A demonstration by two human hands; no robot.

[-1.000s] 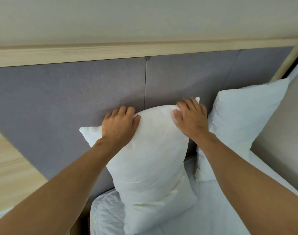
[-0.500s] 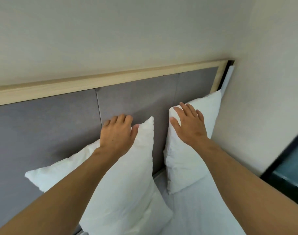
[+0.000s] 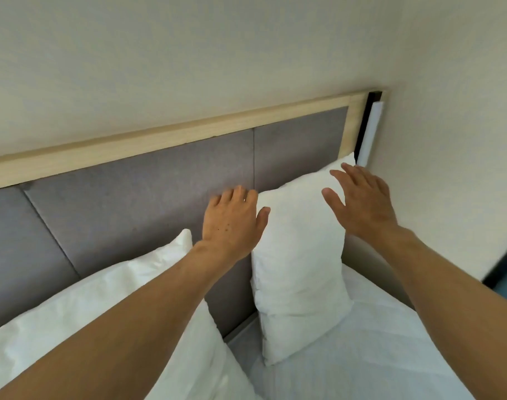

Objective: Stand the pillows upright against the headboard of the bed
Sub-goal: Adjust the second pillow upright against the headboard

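Pillows: the plump white pillow (image 3: pixel 300 264) at centre right leans on the grey padded headboard (image 3: pixel 148 203). Both hands, left hand (image 3: pixel 232 223) and right hand (image 3: pixel 362 200), have fingers spread wide, holding nothing; I would press both top corners evenly.

— How are the hands held?
— Both arms reach forward. The left hand (image 3: pixel 232 223) is palm down, fingers loosely spread; the right hand (image 3: pixel 362 200), beside it, is splayed wide, gripping nothing.

Headboard (image 3: pixel 160 197) matt grey fabric, pale wood trim (image 3: pixel 171 134).
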